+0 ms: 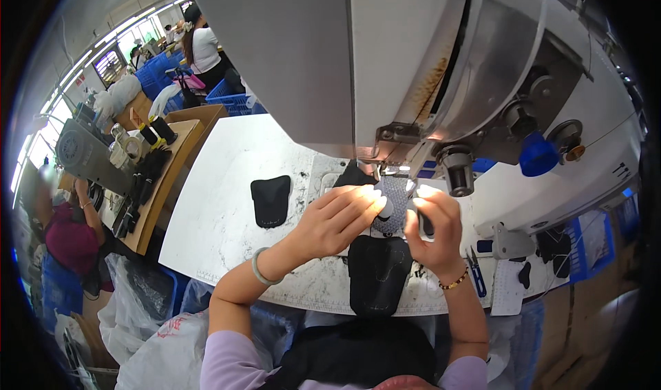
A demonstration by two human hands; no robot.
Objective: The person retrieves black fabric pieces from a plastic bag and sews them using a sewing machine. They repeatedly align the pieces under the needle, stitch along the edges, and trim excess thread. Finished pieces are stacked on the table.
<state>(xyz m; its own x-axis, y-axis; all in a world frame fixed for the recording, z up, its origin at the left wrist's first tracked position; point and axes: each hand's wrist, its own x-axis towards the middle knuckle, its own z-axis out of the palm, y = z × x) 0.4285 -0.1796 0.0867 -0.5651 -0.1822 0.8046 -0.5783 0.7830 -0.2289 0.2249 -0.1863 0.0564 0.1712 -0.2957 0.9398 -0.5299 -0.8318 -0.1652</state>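
A grey woven fabric piece (394, 196) with black parts lies under the needle area of a large sewing machine (427, 52). My left hand (341, 218) presses its closed fingertips onto the left side of this piece. On the other side, my right hand (437, 231) curls in, thumb and fingers at the piece's right edge; a small dark part shows beside the thumb. One black tongue-shaped piece (377, 276) with stitching hangs over the table's near edge, below my hands. Another black padded piece (271, 200) lies flat to the left.
Blue-handled thread snips (476, 273) lie on the white table (220, 162) right of my right hand. A side bench (162, 197) at left holds thread cones and black pieces. Plastic bags (165, 352) sit at lower left. Other people work at the far left.
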